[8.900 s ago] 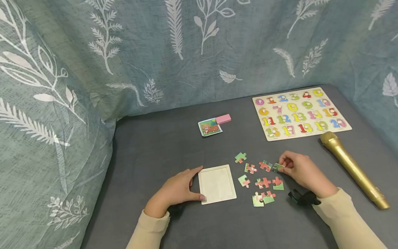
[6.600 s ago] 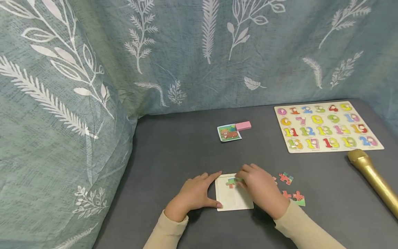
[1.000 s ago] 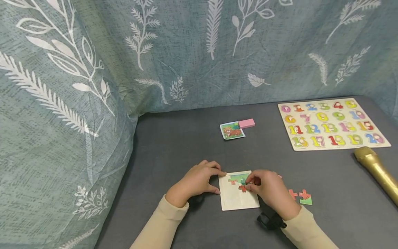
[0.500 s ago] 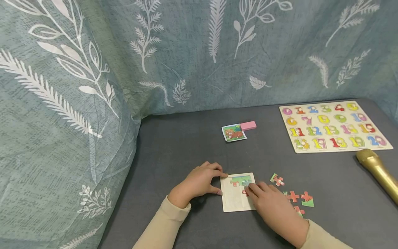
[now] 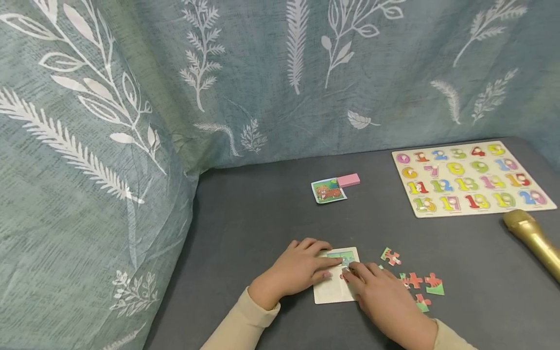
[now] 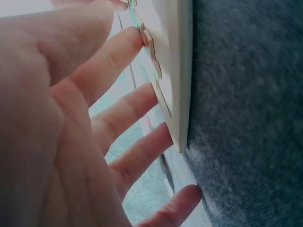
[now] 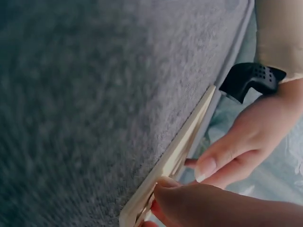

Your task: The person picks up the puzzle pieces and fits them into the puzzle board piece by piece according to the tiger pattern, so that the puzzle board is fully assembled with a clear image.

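Note:
A shallow wooden puzzle tray (image 5: 332, 292) lies on the dark table in front of me. Joined green-topped jigsaw pieces (image 5: 347, 254) sit along its upper part. My left hand (image 5: 295, 268) lies over the tray's left side, its extended index finger touching those pieces; in the left wrist view the fingers (image 6: 135, 106) are spread along the tray edge. My right hand (image 5: 387, 296) reaches over the tray's right side, thumb and fingertips around a red puzzle piece (image 5: 342, 276), which they mostly hide. The right wrist view shows both hands meeting at the tray (image 7: 191, 130).
Several loose puzzle pieces (image 5: 434, 284) lie right of the tray, some partly behind my right hand. Farther back are a bear picture card (image 5: 328, 191) and a pink block (image 5: 348, 180). A number board (image 5: 472, 180) and a gold microphone (image 5: 531, 238) stand at the right.
Pieces have gone from the table into the tray. Within the last second, my right hand has lowered the red piece there, and my left hand has moved from the tray's edge onto the pieces.

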### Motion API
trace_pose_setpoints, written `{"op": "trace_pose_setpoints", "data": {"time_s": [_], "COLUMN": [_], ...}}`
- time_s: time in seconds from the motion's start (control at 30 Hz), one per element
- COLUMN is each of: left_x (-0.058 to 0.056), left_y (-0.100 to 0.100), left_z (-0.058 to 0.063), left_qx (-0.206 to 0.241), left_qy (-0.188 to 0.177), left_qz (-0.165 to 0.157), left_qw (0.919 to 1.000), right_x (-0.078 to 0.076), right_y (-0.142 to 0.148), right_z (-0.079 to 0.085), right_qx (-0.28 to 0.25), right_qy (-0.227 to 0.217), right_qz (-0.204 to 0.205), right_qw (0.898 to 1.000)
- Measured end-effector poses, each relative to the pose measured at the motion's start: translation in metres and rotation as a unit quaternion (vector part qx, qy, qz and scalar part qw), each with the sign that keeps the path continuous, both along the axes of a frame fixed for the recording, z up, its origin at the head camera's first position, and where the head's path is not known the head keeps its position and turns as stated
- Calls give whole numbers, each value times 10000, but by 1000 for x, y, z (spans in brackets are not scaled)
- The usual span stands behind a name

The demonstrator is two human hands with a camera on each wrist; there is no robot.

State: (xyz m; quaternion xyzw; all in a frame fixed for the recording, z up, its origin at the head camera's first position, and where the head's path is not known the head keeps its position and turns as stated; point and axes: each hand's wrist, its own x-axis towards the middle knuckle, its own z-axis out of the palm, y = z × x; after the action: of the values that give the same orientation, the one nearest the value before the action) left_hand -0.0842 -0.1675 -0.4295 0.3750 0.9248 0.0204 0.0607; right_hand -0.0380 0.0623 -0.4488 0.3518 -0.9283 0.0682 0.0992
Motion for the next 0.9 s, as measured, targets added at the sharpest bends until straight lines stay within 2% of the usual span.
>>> {"op": "trace_pose_setpoints", "data": {"time_s": [0.33, 0.53, 0.73, 0.83, 0.9], "left_x": [2, 2, 1, 1, 2], "left_y": [1, 1, 0, 0, -1], "left_z": [-4, -5, -4, -3, -3], "left_qx": [247, 167, 132, 126, 131], "left_qy": [-208, -123, -51, -64, -122], "left_qz": [287, 300, 256, 261, 257], "left_qw": [9991, 9993, 9996, 9996, 9995], "right_x": [7, 5, -6, -18, -24], "right_y": [0, 0, 0, 0, -1], "right_z": [6, 2, -2, -2, 1], "right_qx": [-126, -71, 123, -397, -841], "right_qy": [-178, 107, 389, 178, -182], "right_qz": [28, 9, 295, 259, 244], "right_qw": [9998, 9999, 9987, 9987, 9960]}}
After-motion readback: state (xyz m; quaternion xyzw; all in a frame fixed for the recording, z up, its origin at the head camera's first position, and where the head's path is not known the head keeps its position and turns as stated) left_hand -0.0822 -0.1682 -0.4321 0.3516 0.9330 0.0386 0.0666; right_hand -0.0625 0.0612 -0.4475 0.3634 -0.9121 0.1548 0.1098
